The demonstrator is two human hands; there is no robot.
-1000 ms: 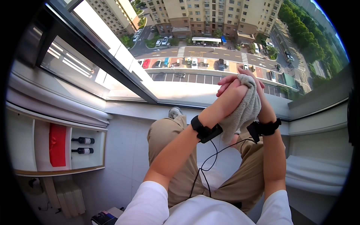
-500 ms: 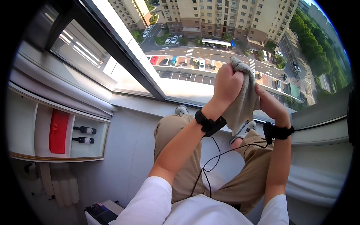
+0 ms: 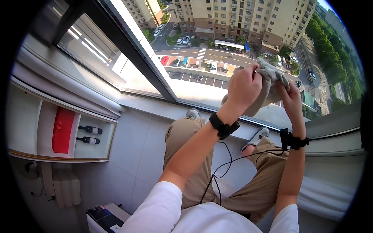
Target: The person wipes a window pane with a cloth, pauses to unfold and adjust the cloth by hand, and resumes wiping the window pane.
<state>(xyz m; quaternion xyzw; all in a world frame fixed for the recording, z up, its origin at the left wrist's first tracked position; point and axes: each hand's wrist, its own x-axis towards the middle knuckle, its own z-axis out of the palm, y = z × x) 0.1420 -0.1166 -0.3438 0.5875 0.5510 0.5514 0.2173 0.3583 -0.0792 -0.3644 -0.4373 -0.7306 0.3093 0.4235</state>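
A grey-beige cloth (image 3: pixel 268 83) hangs bunched and folded between my two hands, in front of the window glass. My left hand (image 3: pixel 244 85) is closed in a fist round its upper left part. On the cloth's right side, my right hand (image 3: pixel 290 97) pinches the edge with thumb and fingers. The lower part of the cloth droops between and behind the hands. Black bands with small boxes sit on both wrists, and a black cable (image 3: pixel 229 161) runs across my lap.
A dark window frame (image 3: pixel 155 73) slants at the left of the glass, above a white ledge (image 3: pixel 147 108). A shelf unit (image 3: pixel 77 158) at the left holds a red box (image 3: pixel 63 130) and two bottles (image 3: pixel 91 129). A white curtain (image 3: pixel 322 194) hangs at the right.
Both hands have moved apart from their earlier clasp and shifted right with the cloth. My right hand now grips the cloth's right side, and the cloth is more spread and bunched at the top.
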